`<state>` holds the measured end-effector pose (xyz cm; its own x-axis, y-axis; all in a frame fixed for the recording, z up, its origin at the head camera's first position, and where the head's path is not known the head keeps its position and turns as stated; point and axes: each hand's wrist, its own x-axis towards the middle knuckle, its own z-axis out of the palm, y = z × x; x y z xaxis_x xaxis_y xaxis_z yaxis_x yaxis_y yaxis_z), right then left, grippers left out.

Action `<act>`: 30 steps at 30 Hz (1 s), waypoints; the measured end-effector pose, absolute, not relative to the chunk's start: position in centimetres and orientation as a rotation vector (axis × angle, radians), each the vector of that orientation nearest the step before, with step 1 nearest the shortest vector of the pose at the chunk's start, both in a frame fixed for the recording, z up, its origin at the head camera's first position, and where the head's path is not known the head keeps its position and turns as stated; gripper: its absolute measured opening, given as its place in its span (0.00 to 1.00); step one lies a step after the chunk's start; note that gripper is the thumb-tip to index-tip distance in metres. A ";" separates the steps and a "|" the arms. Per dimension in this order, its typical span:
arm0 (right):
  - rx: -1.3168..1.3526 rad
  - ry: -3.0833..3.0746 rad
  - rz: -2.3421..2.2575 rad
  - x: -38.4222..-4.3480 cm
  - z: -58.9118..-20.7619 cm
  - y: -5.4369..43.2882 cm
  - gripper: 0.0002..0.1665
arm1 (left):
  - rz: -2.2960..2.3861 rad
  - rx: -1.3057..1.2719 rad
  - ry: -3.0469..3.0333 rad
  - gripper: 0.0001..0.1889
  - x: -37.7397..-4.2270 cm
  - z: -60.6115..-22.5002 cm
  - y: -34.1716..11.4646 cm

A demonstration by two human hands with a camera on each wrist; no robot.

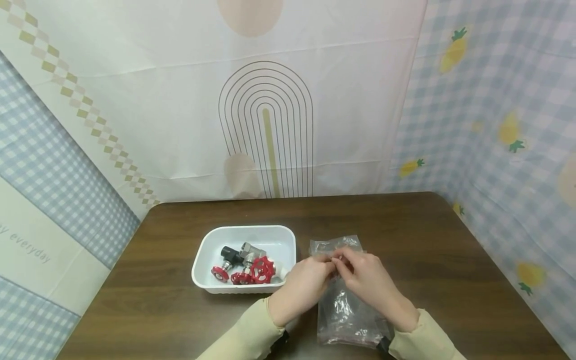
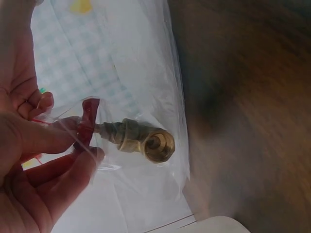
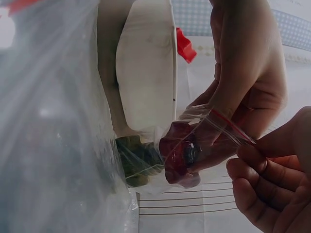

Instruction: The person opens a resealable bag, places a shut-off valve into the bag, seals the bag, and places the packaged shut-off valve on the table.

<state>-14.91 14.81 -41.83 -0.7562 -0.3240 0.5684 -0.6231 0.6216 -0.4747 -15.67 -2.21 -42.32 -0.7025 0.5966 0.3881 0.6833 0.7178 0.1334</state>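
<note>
A brass valve with a red handwheel is inside a small clear zip bag. My left hand grips the valve at its handwheel, thumb on one side and fingers on the other. Thumb and forefinger of my right hand pinch the end of the bag's red-lined zip strip. Both hands meet above a stack of larger clear plastic bags on the table. In the head view the hands hide the valve.
Left of my hands stands a white tray. It holds several valves, among them a black one, a metal one and red handwheels. The brown table ends at patterned cloth hangings.
</note>
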 end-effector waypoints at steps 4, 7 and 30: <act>0.740 -2.445 0.931 -15.0 -42.0 14.9 0.11 | -0.294 -1.020 -2.597 0.12 -15.6 -42.5 -2.4; 0.736 -2.449 0.917 -15.2 -42.2 15.0 0.11 | -0.216 -1.041 -2.566 0.14 -15.6 -42.8 -2.5; 0.732 -2.377 0.907 -16.8 -41.5 16.3 0.10 | -0.152 -1.015 -2.412 0.08 -15.7 -41.4 -3.4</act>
<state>-16.83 16.31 -41.47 -0.7365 -0.3047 0.6039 -0.6295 0.6355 -0.4471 -15.73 -3.35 -41.39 -0.5877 0.6368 0.4992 0.6943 0.7137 -0.0930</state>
